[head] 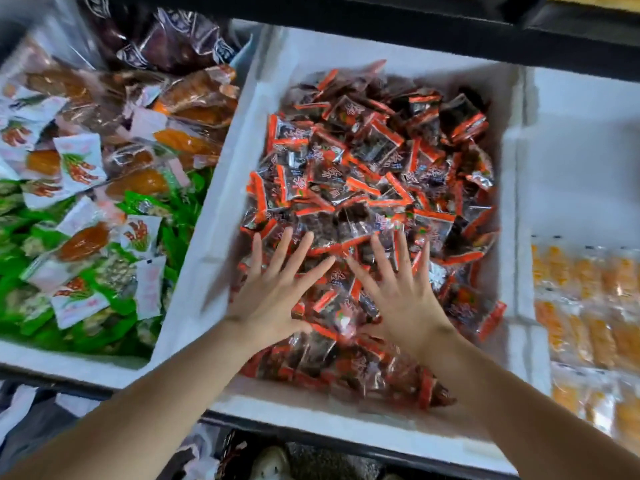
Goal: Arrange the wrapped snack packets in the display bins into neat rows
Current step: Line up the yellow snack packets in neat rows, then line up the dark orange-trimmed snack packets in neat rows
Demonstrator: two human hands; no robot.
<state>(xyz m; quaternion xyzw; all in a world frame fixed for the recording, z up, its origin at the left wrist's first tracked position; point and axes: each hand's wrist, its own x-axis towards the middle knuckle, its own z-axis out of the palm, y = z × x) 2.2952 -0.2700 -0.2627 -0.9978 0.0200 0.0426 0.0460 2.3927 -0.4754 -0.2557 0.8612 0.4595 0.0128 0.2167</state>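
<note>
Packets (374,161) heaped in white bin (221,188); your left hand (273,299) and right hand (403,303) lay flat on them, fingers spread, near its front edge.

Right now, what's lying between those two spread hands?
In the head view, only red-edged dark snack packets show between the left hand and the right hand, inside the white bin.

Three bins are set side by side. The middle bin (214,216) is filled with heaped packets (374,168). On the heap's near half the left hand (273,299) and right hand (401,299) are laid flat, side by side, apart. The left bin (69,363) is heaped with mixed packets (86,202). In the right bin (581,161), further packets (595,306) are laid in its near part.
</note>
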